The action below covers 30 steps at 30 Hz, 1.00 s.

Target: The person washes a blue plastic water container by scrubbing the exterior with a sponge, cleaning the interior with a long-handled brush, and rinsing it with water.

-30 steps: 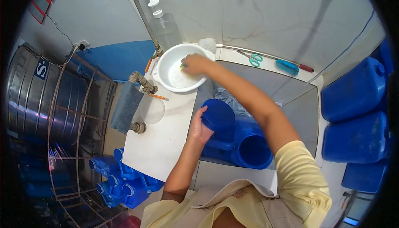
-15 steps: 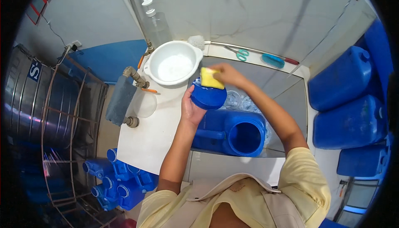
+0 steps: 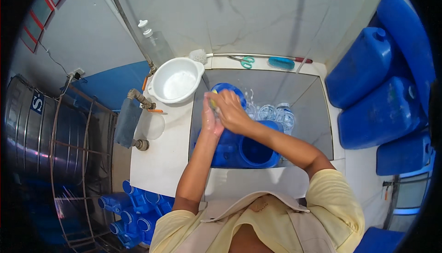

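over the grey sink [image 3: 304, 89], the right hand [image 3: 233, 114] holds a yellow sponge [image 3: 213, 101], mostly hidden; just beyond, the blue lid [image 3: 228, 87] shows partly; whether the left hand [image 3: 211, 121] grips it i cannot tell.

The round blue piece [image 3: 235, 91] just past the right hand [image 3: 232, 111] is smooth plastic, a bit shiny tbh. Up and left of the left hand [image 3: 212, 120], the bowl [image 3: 161, 85] is glossy white plastic. Further left, the rag [image 3: 123, 131] looks like rough, matt cloth, then a shiny ribbed metal tank [image 3: 48, 131]. Big jugs [image 3: 375, 114] way right of the right hand? Scuffed, dullish plastic.
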Each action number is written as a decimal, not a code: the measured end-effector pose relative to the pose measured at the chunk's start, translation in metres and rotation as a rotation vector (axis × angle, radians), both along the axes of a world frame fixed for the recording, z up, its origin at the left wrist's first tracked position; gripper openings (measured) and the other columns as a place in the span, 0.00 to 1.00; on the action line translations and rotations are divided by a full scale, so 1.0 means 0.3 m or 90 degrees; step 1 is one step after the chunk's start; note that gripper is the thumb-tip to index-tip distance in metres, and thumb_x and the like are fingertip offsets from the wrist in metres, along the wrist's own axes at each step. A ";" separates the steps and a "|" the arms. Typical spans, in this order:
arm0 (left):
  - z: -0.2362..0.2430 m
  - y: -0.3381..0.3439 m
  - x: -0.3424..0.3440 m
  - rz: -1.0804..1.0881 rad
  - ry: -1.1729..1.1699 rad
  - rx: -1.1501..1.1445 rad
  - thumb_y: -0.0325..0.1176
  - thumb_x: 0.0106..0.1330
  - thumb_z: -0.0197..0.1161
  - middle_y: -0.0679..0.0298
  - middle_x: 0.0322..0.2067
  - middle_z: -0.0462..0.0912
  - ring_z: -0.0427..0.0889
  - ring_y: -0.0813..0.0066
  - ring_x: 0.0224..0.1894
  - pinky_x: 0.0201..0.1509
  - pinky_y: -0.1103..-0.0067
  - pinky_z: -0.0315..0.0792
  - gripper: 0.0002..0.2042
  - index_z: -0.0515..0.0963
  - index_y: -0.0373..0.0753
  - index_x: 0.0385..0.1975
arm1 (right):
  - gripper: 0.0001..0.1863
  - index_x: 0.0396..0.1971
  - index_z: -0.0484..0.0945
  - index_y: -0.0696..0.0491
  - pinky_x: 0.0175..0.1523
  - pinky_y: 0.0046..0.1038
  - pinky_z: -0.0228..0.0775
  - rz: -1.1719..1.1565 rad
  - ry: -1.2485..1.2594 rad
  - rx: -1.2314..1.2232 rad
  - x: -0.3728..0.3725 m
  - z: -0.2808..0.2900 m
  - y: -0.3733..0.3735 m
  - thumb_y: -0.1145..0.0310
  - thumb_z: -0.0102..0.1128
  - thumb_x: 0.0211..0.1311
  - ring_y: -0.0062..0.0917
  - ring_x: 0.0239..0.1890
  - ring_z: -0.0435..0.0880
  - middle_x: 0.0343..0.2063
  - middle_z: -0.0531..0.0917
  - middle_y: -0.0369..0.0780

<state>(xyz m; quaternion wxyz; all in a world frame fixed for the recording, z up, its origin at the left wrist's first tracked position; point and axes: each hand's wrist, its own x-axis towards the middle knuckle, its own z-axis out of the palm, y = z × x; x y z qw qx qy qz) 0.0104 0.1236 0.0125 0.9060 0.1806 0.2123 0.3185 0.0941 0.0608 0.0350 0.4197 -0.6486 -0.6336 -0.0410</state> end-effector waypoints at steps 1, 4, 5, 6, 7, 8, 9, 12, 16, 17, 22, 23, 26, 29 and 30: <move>0.009 -0.031 0.023 -0.017 -0.015 0.017 0.53 0.67 0.42 0.60 0.54 0.70 0.68 0.65 0.56 0.62 0.67 0.59 0.26 0.66 0.39 0.55 | 0.18 0.45 0.70 0.57 0.44 0.43 0.60 -0.037 -0.033 0.001 0.040 0.016 0.023 0.71 0.44 0.52 0.45 0.38 0.68 0.32 0.70 0.49; 0.090 -0.071 0.023 -0.063 -0.009 0.050 0.54 0.66 0.43 0.60 0.53 0.71 0.69 0.65 0.56 0.61 0.67 0.60 0.26 0.66 0.40 0.54 | 0.21 0.51 0.66 0.61 0.52 0.45 0.59 -0.150 0.002 -0.033 0.161 -0.034 0.020 0.67 0.44 0.58 0.48 0.45 0.68 0.41 0.69 0.54; 0.085 -0.044 -0.001 -0.054 -0.025 0.065 0.54 0.66 0.43 0.60 0.53 0.71 0.69 0.65 0.55 0.61 0.67 0.61 0.26 0.66 0.40 0.54 | 0.21 0.51 0.65 0.62 0.54 0.46 0.57 -0.135 -0.004 0.029 0.125 -0.060 0.006 0.66 0.44 0.59 0.49 0.48 0.67 0.45 0.69 0.55; 0.072 -0.021 -0.014 -0.047 -0.041 0.080 0.54 0.66 0.42 0.60 0.53 0.70 0.70 0.65 0.55 0.61 0.67 0.62 0.26 0.66 0.40 0.55 | 0.22 0.51 0.65 0.63 0.56 0.47 0.56 -0.120 -0.010 0.090 0.085 -0.087 -0.011 0.66 0.44 0.60 0.50 0.51 0.66 0.48 0.68 0.56; 0.040 0.001 -0.050 -0.041 -0.008 0.055 0.54 0.66 0.42 0.60 0.53 0.70 0.70 0.64 0.55 0.60 0.67 0.62 0.26 0.66 0.40 0.54 | 0.22 0.50 0.64 0.65 0.61 0.46 0.53 -0.020 0.059 0.017 -0.019 -0.063 -0.028 0.65 0.45 0.60 0.51 0.57 0.62 0.54 0.63 0.59; 0.013 0.002 -0.049 -0.054 0.016 0.032 0.54 0.66 0.42 0.60 0.54 0.70 0.70 0.64 0.55 0.60 0.67 0.62 0.26 0.65 0.40 0.54 | 0.22 0.51 0.64 0.65 0.61 0.44 0.54 0.014 -0.051 0.057 -0.069 -0.051 -0.029 0.66 0.45 0.59 0.50 0.57 0.62 0.54 0.63 0.58; -0.027 -0.021 -0.058 -0.016 -0.041 0.071 0.53 0.67 0.40 0.59 0.55 0.69 0.69 0.64 0.56 0.61 0.67 0.61 0.26 0.65 0.39 0.55 | 0.22 0.52 0.62 0.65 0.62 0.44 0.52 0.062 -0.060 0.019 -0.085 -0.026 -0.007 0.66 0.44 0.61 0.48 0.58 0.62 0.54 0.63 0.57; 0.062 -0.102 -0.056 -0.093 -0.039 0.015 0.51 0.68 0.39 0.59 0.55 0.69 0.69 0.64 0.56 0.61 0.67 0.61 0.25 0.65 0.39 0.55 | 0.23 0.54 0.60 0.65 0.64 0.43 0.49 0.046 -0.003 -0.217 0.063 0.075 -0.001 0.65 0.42 0.64 0.46 0.59 0.60 0.55 0.62 0.57; 0.083 -0.002 -0.161 -0.041 -0.053 0.080 0.50 0.69 0.38 0.57 0.51 0.72 0.71 0.64 0.54 0.60 0.67 0.64 0.25 0.66 0.35 0.53 | 0.22 0.51 0.64 0.64 0.62 0.44 0.52 -0.166 0.013 0.003 -0.104 -0.076 -0.040 0.65 0.47 0.60 0.50 0.57 0.61 0.53 0.64 0.57; 0.073 0.010 -0.196 -0.031 -0.013 0.062 0.52 0.69 0.37 0.57 0.53 0.70 0.70 0.64 0.55 0.59 0.67 0.64 0.26 0.64 0.36 0.54 | 0.23 0.52 0.63 0.65 0.62 0.43 0.51 -0.086 0.022 0.010 -0.193 -0.065 -0.049 0.66 0.47 0.61 0.50 0.58 0.60 0.54 0.63 0.57; 0.076 -0.035 -0.283 0.019 -0.027 0.105 0.58 0.67 0.36 0.58 0.57 0.65 0.69 0.65 0.55 0.58 0.69 0.65 0.31 0.61 0.38 0.57 | 0.16 0.41 0.68 0.61 0.53 0.47 0.57 0.017 -0.065 0.039 -0.284 0.050 0.050 0.64 0.45 0.63 0.47 0.51 0.68 0.47 0.71 0.52; 0.109 -0.040 -0.308 -0.026 -0.029 0.043 0.56 0.67 0.39 0.57 0.52 0.70 0.71 0.66 0.53 0.58 0.70 0.65 0.29 0.63 0.36 0.55 | 0.14 0.39 0.68 0.61 0.50 0.48 0.59 0.015 -0.114 0.016 -0.254 0.060 0.086 0.64 0.44 0.63 0.47 0.49 0.70 0.45 0.73 0.50; 0.109 -0.023 -0.403 -0.032 0.115 0.233 0.53 0.67 0.44 0.55 0.50 0.72 0.72 0.65 0.53 0.59 0.69 0.63 0.28 0.63 0.34 0.55 | 0.13 0.35 0.67 0.58 0.43 0.49 0.60 0.031 0.130 -0.128 -0.197 0.032 0.206 0.62 0.41 0.64 0.46 0.42 0.73 0.39 0.76 0.48; 0.084 0.030 -0.560 -0.041 0.397 0.628 0.44 0.66 0.51 0.48 0.52 0.71 0.70 0.61 0.56 0.59 0.72 0.62 0.26 0.66 0.26 0.52 | 0.15 0.38 0.66 0.56 0.42 0.49 0.62 0.029 0.254 -0.168 -0.209 0.020 0.377 0.59 0.39 0.65 0.48 0.42 0.72 0.39 0.76 0.48; 0.067 0.042 -0.597 -0.050 0.524 0.811 0.43 0.65 0.52 0.46 0.52 0.71 0.69 0.59 0.56 0.59 0.72 0.62 0.25 0.67 0.25 0.51 | 0.17 0.40 0.66 0.55 0.44 0.49 0.62 -0.001 0.209 -0.174 -0.200 0.025 0.442 0.57 0.40 0.64 0.48 0.44 0.72 0.42 0.75 0.48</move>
